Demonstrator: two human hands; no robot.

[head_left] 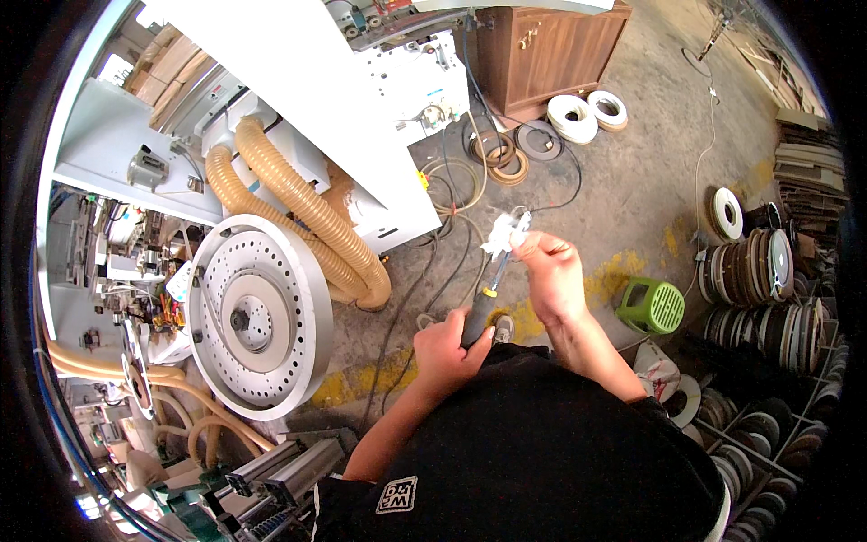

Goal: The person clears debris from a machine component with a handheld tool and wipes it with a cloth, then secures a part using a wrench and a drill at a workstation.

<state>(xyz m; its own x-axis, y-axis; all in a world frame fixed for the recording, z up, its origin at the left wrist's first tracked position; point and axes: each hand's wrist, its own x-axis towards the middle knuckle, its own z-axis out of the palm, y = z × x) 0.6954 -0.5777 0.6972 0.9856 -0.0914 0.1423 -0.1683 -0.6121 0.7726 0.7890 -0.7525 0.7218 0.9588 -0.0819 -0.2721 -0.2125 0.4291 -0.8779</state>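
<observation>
In the head view my left hand is closed round the dark handle of a screwdriver with a yellow ring near its shaft. The metal shaft slants up and right toward my right hand. The fingers of that hand are pinched on a small, bright white piece with an irregular outline, overexposed so that its kind is unclear. The screwdriver's tip meets or passes behind the white piece; I cannot tell which. Both hands are in front of my body, above the floor.
Left stands a machine with a round perforated metal disc and ribbed tan hoses. Cables and coiled edging rolls lie on the floor ahead, by a brown cabinet. Right are a green stool and racked rolls.
</observation>
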